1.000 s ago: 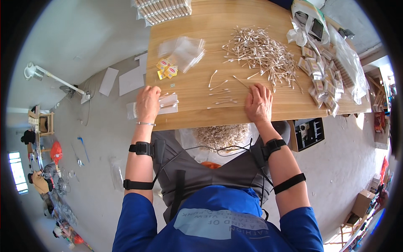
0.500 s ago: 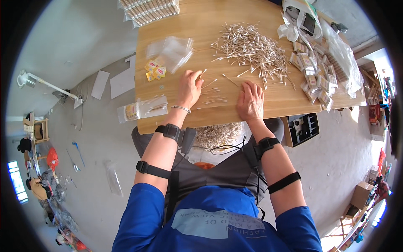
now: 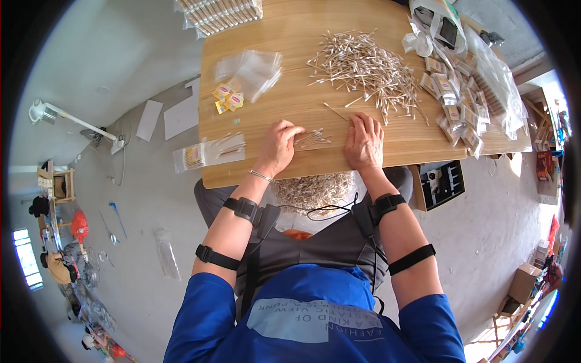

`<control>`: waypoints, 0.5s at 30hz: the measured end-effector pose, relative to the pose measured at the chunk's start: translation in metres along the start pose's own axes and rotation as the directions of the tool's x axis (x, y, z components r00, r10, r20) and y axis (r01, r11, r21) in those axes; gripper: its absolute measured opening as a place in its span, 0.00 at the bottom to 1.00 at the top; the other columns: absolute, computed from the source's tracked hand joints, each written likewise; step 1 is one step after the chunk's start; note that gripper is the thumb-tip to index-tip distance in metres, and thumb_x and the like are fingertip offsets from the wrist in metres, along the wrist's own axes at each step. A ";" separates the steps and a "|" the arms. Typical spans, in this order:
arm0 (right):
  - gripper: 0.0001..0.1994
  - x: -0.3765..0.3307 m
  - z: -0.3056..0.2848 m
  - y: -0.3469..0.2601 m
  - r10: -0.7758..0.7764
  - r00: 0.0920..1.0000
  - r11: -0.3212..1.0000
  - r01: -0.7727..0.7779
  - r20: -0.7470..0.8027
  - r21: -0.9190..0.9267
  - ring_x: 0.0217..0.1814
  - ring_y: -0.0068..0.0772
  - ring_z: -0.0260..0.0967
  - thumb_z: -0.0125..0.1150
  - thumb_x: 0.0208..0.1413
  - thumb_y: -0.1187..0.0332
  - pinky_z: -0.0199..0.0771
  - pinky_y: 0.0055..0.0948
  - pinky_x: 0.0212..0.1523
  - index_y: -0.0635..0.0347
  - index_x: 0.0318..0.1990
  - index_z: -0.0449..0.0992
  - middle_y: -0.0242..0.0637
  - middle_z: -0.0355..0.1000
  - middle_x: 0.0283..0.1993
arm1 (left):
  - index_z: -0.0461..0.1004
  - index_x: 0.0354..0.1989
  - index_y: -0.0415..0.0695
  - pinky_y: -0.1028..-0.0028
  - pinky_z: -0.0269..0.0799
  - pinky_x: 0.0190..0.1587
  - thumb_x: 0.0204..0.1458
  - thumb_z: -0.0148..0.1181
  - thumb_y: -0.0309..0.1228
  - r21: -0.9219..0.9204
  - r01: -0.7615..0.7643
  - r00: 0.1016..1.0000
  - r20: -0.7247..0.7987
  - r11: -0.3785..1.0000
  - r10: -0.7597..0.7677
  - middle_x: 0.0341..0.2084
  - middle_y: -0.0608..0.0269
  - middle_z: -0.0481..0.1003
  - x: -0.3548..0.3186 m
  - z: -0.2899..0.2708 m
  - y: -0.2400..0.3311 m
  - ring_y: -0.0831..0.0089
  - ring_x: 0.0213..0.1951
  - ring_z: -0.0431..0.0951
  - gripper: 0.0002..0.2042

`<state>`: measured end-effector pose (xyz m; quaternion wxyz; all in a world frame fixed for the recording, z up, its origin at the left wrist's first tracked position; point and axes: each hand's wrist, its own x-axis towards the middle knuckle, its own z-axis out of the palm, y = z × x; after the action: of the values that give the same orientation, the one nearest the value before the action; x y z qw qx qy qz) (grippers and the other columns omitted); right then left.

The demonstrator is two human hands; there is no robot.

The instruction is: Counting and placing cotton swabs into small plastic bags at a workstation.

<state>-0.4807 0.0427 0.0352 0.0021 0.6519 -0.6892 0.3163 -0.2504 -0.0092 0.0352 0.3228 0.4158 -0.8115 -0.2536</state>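
My left hand (image 3: 279,146) rests on the wooden table at the left ends of a small loose bunch of cotton swabs (image 3: 315,138). Its index finger points to the right and lies apart from the thumb, touching or almost touching the swabs. Right of this bunch, my right hand (image 3: 364,142) lies palm down, fingers stretched forward, holding nothing. Just ahead of its fingertips is a single cotton swab (image 3: 334,111). Beyond it spreads a big heap of cotton swabs (image 3: 369,69). The undersides of both hands are hidden.
Left on the table (image 3: 284,36) are clear bags (image 3: 251,72), yellow cards (image 3: 229,98) and a partly filled swab packet (image 3: 195,156). Packed swab bundles (image 3: 451,97) lie at the right, more packs (image 3: 221,11) at the far left. More swabs (image 3: 315,190) sit below the table edge.
My left hand has come back toward me and slightly right, to the small bunch. Those swabs now lie closer together. My right hand has hardly moved.
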 end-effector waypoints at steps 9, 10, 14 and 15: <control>0.17 -0.001 -0.001 0.002 0.019 1.000 0.999 -0.018 0.012 -0.032 0.59 0.46 0.61 0.55 0.52 0.69 0.58 0.45 0.61 0.59 0.50 0.72 0.39 0.67 0.54 | 0.69 0.60 0.48 0.59 0.55 0.66 0.55 0.57 0.30 0.253 -0.127 0.992 0.014 0.959 0.128 0.61 0.59 0.67 0.034 0.015 0.025 0.58 0.64 0.62 0.22; 0.17 -0.001 -0.002 0.001 0.022 1.000 0.999 -0.021 0.005 -0.040 0.59 0.46 0.61 0.55 0.52 0.69 0.58 0.45 0.61 0.59 0.50 0.72 0.39 0.67 0.54 | 0.69 0.60 0.48 0.59 0.55 0.66 0.55 0.57 0.30 0.248 -0.136 0.990 0.014 0.959 0.137 0.61 0.59 0.67 0.036 0.018 0.024 0.58 0.64 0.62 0.22; 0.17 -0.001 -0.001 -0.003 0.006 1.000 1.000 -0.006 0.010 -0.015 0.60 0.46 0.61 0.55 0.52 0.69 0.59 0.44 0.61 0.60 0.50 0.72 0.40 0.67 0.54 | 0.68 0.61 0.48 0.58 0.50 0.70 0.56 0.57 0.36 0.300 -0.186 0.977 0.154 0.935 0.145 0.64 0.61 0.64 0.033 0.025 0.014 0.59 0.67 0.59 0.23; 0.16 -0.001 -0.001 -0.002 0.003 1.000 1.000 -0.003 0.006 -0.013 0.59 0.47 0.61 0.54 0.53 0.69 0.59 0.45 0.61 0.60 0.50 0.72 0.40 0.67 0.54 | 0.69 0.60 0.48 0.57 0.51 0.69 0.56 0.57 0.35 0.286 -0.203 0.973 0.167 0.936 0.160 0.63 0.60 0.65 0.032 0.024 0.012 0.59 0.66 0.60 0.22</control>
<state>-0.4788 0.0439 0.0364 0.0036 0.6519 -0.6921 0.3099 -0.2879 -0.0262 0.0376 0.2196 0.3645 -0.8963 -0.1247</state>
